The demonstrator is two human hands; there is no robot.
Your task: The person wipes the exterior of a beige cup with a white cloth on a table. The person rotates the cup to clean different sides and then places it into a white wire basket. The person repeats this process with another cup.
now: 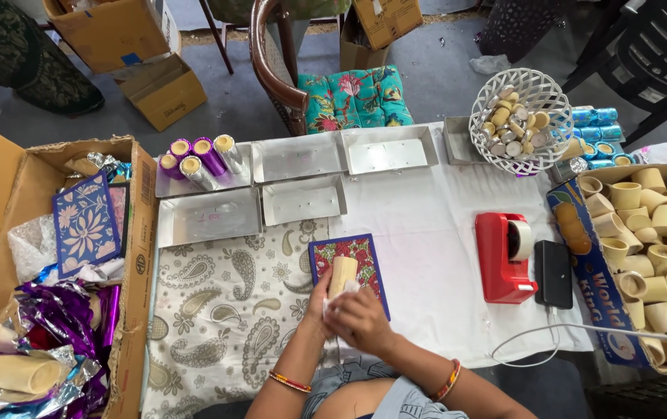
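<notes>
Lower centre of frame: left hand (319,301) is gripping a pale tube (341,276) upright over the floral card (350,271); right hand (360,320) is pinching white paper (332,304) at its base. The tube's top is standing clear of both hands. Risk: the hold is low, so the tube may be tipping or slipping.
</notes>
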